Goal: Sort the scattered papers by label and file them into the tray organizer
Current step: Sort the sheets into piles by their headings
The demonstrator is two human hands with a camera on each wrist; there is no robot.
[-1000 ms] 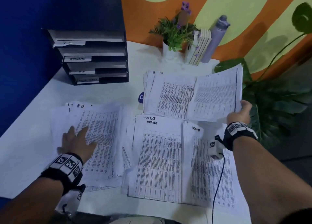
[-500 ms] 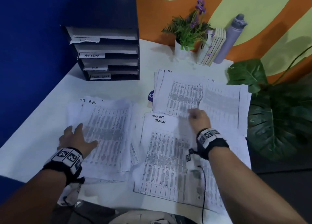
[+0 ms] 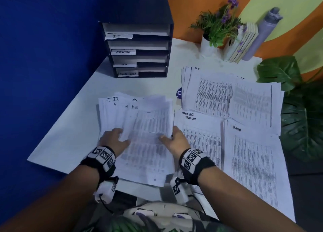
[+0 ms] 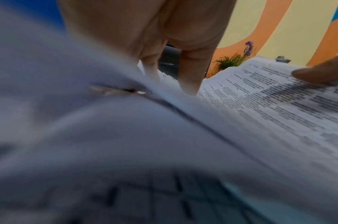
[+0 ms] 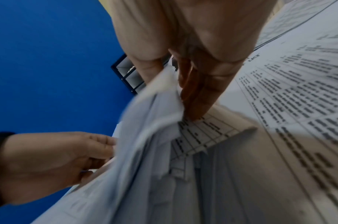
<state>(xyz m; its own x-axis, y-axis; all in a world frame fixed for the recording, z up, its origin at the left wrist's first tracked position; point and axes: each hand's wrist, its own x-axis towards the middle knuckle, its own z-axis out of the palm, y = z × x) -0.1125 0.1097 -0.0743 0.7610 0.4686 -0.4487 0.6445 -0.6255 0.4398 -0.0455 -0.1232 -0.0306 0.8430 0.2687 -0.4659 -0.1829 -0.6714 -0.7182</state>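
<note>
Table [image 3: 73, 127]: both hands gripping papers [image 3: 146, 137].

tray organizer [image 3: 138, 44] behind paper stacks [image 3: 248, 153], potted plant [image 3: 216, 29] right of organizer

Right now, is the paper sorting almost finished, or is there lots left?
Lots left. Some sorting looks done: a TASK LIST pile, an ADMIN pile and an H.R. pile lie apart on the table. The left hand and right hand hold the mixed pile, where I.T., ADMIN and H.R. labels show together. The tray organizer looks unfilled.
</note>
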